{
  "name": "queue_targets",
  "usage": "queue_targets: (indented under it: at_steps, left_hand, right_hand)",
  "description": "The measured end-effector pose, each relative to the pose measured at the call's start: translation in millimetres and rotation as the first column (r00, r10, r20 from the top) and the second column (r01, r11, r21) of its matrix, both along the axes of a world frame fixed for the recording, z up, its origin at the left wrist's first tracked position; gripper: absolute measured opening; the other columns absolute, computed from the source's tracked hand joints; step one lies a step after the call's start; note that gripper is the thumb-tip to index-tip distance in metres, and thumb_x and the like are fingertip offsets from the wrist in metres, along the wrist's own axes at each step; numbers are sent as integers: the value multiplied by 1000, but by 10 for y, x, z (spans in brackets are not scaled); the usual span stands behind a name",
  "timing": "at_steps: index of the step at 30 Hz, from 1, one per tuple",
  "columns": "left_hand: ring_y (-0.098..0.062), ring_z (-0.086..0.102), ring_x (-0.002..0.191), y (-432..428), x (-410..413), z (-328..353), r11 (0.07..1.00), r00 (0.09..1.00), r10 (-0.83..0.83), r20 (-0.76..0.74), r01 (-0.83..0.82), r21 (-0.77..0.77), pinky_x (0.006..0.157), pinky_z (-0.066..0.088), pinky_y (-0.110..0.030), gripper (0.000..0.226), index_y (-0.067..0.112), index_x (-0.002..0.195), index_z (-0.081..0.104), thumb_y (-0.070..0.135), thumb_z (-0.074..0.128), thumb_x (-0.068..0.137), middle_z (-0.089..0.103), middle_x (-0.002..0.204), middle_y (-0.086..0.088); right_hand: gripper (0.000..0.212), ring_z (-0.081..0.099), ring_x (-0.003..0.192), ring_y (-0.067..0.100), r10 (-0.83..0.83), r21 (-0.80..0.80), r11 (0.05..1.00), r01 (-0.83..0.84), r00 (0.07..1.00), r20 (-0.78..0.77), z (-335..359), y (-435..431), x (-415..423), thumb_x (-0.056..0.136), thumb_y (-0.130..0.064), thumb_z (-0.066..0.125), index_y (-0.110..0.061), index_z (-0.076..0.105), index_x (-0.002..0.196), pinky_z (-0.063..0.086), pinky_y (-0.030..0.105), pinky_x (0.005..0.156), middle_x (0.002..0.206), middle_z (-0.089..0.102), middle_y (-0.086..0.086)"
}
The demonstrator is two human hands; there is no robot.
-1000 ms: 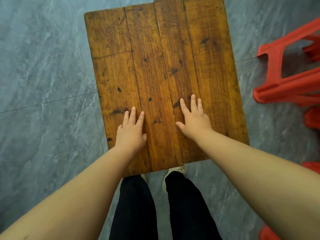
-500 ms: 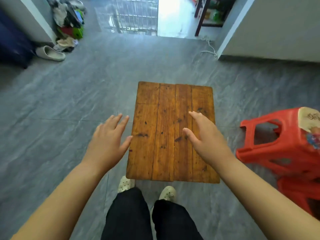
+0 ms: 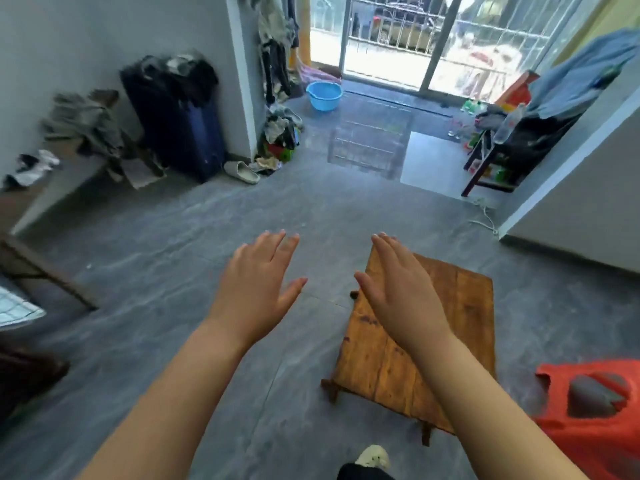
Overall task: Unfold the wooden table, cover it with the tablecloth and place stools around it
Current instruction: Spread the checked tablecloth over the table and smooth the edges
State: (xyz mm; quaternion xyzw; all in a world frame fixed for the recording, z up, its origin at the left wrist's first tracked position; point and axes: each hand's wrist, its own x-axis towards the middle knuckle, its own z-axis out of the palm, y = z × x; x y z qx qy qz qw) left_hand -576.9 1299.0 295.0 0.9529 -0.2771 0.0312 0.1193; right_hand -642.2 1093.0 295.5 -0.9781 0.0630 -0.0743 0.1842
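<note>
The table [image 3: 464, 327] stands on the floor on its legs, top flat and bare, so the unfolding looks done and the cloth would be the step in hand. Both hands are held out over it with fingers straight and loose, grasping nothing. The left hand [image 3: 258, 289] hangs over bare floor just left of the table. The right hand [image 3: 398, 292] is above the table's far left corner and seems lifted off the wood, though I can't be sure.

I can't pick out any tablecloth from here; there is loose fabric about the room, but none I would call the cloth. To do this step well, I'd first make sure the legs are fully spread and the top doesn't rock. Then bring the cloth with 2 hands on 1 edge, drop it over the middle and pull the corners until the overhang matches on all sides. The top is small and low, so too much drop would bunch on the floor and get under the stools.

1 red stool [image 3: 595, 414] sits just right of the table's near end.

As for containers, a blue basin [image 3: 324, 95] lies well beyond the table's far end, by the balcony door; I can't tell whether anything is in it. A dark suitcase [image 3: 180, 129] stands shut, far off to the table's left, with dark clothes heaped on top.
</note>
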Motion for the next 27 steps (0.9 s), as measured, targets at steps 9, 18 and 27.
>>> queue_targets:
  at_steps: [9,18,27]
  left_hand:
    - [-28,18,144,3076,-461,652,878,880,472,53,-475,64,112,25,-48,80,20,148,27,62,13,82,20,157,-5]
    - [-19,-3,147,4395,-898,599,697,697,717,-26,-716,38,119,6,-40,66,26,151,5,52,30,96,0,160,1]
    - [-19,2,147,4685,-567,155,606,596,795,-111,-789,101,117,7,-40,65,25,151,8,48,34,97,4,159,2]
  right_hand:
    - [71,16,145,16,377,83,922,-377,926,19,481,2931,300,92,-56,35,-19,18,150,17,31,116,157,20,-1]
    - [67,14,145,12,640,24,768,-640,769,15,714,4485,498,95,-53,37,-22,15,150,15,29,116,158,18,-5]
    - [64,20,144,14,733,35,679,-733,674,-92,289,4846,1132,96,-50,38,-19,20,149,18,29,115,156,24,-2]
